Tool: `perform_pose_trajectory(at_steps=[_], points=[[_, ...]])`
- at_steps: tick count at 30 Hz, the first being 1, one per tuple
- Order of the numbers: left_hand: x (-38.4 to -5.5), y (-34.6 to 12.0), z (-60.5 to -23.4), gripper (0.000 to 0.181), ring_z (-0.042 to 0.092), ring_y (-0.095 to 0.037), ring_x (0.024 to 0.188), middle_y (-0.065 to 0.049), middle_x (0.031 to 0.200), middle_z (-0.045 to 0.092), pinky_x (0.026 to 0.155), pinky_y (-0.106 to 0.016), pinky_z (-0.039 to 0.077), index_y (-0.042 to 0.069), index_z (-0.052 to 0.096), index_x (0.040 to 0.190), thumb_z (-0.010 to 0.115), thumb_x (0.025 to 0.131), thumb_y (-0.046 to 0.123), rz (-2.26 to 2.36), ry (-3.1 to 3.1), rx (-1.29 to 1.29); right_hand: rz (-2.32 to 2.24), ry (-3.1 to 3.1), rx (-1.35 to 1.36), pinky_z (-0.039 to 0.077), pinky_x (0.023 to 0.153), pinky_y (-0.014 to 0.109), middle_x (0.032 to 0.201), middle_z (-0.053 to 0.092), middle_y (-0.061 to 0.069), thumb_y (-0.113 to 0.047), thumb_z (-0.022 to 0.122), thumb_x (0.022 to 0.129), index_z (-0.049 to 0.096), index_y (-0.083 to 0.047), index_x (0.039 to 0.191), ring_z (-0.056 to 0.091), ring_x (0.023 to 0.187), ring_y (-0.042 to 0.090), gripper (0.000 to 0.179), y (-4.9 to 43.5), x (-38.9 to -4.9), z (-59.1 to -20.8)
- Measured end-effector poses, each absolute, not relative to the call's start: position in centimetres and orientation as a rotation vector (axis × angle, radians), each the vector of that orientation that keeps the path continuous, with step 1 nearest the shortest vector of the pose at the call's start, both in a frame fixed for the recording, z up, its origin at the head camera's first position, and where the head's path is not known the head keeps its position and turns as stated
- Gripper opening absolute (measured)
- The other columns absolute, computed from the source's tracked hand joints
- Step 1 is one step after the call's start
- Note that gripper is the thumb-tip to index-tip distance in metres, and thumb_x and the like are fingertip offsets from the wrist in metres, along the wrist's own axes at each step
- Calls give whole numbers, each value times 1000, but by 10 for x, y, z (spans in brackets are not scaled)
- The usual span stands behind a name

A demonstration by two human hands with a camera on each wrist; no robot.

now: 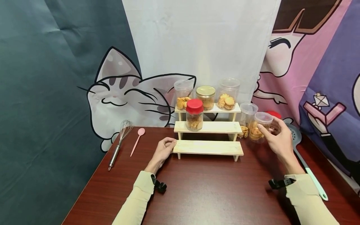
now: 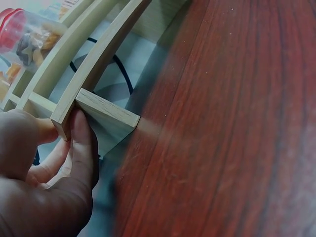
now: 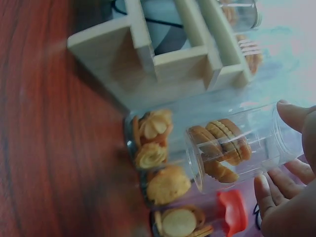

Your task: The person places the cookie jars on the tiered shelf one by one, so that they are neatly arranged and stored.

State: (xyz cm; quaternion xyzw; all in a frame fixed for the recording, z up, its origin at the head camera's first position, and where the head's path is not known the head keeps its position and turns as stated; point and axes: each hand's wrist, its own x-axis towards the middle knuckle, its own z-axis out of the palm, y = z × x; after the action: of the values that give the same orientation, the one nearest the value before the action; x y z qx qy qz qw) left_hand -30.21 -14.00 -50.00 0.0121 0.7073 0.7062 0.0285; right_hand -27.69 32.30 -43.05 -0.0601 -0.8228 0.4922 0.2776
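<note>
A three-tier wooden shelf (image 1: pixel 208 147) stands on the table. My left hand (image 1: pixel 164 151) grips the left end of its lowest board, thumb above and fingers beneath in the left wrist view. To the right of the shelf, my right hand (image 1: pixel 279 140) holds a clear cookie jar (image 3: pixel 222 153) near its lid, fingers and thumb around it. That jar's base is off the table in the right wrist view. Another clear jar (image 1: pixel 248 114) stands beside the shelf. A red-lidded jar (image 1: pixel 273 114) is mostly hidden behind my right hand.
On the top tier are a gold-lidded jar (image 1: pixel 206 97) and two clear-lidded jars (image 1: pixel 228 95); a red-topped jar (image 1: pixel 194 115) sits on the middle tier. A whisk (image 1: pixel 120 143) and pink spoon (image 1: pixel 137 140) lie left, a slotted turner (image 1: pixel 306 165) right.
</note>
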Motion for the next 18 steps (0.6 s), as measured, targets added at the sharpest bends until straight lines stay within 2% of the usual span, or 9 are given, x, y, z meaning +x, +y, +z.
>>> perform_pose_trajectory(at_steps=[5,8,14,18], points=[[-301,-138,-501,24,70,-10,84,-9,102,79,78,-24,58,-3,66,124,66,109,15,2147,2202,52,1376,-2108,-129,48,88,7,119,67,-18,-20,87,93,61,-14,152,62,101,-3,65,314,-271,-419],[-300,-138,-502,24,70,-10,84,-11,103,80,79,-24,57,-2,67,124,67,109,16,2142,2221,40,1408,-2059,-67,49,91,9,118,67,-20,-14,87,92,62,-13,151,64,104,-2,63,304,-268,-411],[-299,-138,-502,25,67,-8,81,-14,104,80,77,-22,54,-4,67,124,67,108,15,2138,2277,35,1453,-2030,65,52,92,13,123,69,-13,-13,86,93,63,-15,150,67,107,2,61,272,-267,-394],[-299,-138,-501,25,66,-7,80,-13,102,80,76,-22,53,-5,67,124,67,108,15,2146,2281,34,1476,-2092,150,52,93,11,131,69,-1,-19,85,96,60,-16,153,67,109,2,62,247,-272,-387]])
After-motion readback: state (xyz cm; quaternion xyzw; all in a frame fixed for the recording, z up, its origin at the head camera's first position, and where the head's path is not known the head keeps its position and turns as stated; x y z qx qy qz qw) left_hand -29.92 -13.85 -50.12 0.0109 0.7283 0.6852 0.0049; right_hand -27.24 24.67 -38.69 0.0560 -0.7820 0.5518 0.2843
